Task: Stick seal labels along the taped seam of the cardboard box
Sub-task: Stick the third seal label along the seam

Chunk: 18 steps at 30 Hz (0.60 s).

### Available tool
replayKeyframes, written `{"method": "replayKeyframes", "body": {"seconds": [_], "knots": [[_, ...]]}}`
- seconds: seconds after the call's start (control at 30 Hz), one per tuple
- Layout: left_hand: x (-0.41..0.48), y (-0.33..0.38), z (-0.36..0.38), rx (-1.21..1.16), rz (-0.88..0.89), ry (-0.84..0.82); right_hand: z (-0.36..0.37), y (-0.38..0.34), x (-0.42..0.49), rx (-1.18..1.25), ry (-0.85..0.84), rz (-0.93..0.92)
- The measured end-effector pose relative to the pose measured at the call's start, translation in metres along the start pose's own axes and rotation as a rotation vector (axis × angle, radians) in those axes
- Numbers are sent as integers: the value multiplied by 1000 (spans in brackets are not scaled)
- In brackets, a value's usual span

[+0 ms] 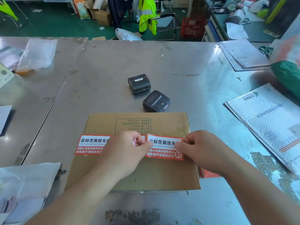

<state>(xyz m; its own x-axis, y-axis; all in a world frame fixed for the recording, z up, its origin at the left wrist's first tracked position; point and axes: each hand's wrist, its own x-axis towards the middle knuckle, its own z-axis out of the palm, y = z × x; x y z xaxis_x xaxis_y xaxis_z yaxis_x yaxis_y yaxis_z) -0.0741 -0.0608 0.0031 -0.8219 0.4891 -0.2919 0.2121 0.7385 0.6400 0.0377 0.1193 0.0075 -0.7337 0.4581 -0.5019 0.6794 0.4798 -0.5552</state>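
left hand (128, 151) and right hand (201, 150) pinch the same label (164, 152).

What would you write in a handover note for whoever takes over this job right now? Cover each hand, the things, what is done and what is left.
Left hand: pinches the left edge of the second label.
Right hand: pinches its right edge.
First label: lies flat on the box, over the left part of the seam.
Done: one label on.
Left: press the second label down beside the first; whether it already sticks cannot be told. The seam's right end is bare.
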Motion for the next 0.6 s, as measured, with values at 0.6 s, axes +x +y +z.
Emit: {"method": "replayKeyframes", "body": {"seconds": [0.6], "knots": [[13,6,14,170,-68,81,6,-8,23,-221,82,-23]]}}
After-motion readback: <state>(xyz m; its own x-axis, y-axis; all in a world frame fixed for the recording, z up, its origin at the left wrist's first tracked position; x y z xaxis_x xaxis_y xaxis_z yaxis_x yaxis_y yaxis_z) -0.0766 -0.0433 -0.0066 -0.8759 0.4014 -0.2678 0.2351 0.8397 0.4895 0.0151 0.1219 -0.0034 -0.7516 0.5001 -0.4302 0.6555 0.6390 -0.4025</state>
